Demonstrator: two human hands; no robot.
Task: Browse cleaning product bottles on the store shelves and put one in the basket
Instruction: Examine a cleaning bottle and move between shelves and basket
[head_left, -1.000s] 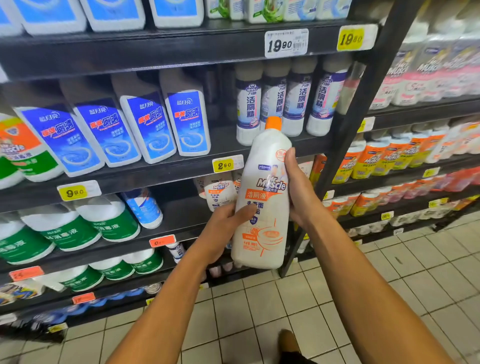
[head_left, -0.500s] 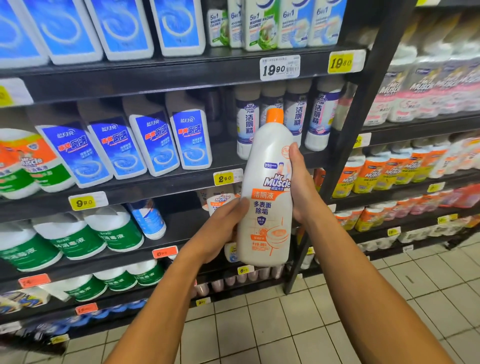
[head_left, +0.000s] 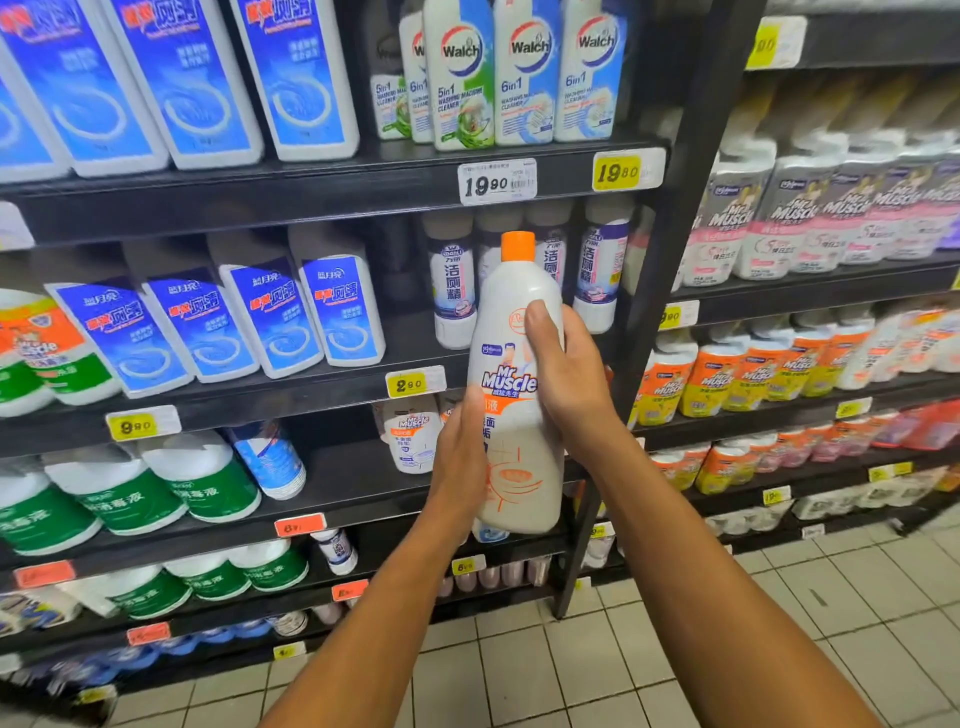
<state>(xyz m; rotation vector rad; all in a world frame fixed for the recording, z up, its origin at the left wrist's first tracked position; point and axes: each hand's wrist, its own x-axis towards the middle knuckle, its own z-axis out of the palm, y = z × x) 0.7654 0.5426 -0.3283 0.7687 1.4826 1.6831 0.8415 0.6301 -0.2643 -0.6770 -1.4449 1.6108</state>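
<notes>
The bottle (head_left: 519, 395) stands upright at frame centre, off the shelves (head_left: 322, 192). The right hand (head_left: 566, 379) wraps its upper body at 3 o'clock; the left hand (head_left: 460, 457) grips low at 9 o'clock. No basket shows, so a blind lowering could drop it.

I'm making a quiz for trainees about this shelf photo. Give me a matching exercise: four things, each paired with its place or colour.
Things:
1. bottle cap
2. Walch bottles
3. left hand
4. 2.90 tag

Matches:
A. yellow
B. top shelf
C. orange
D. lower part of the held bottle

Pairs: 1-C, 2-B, 3-D, 4-A
</notes>
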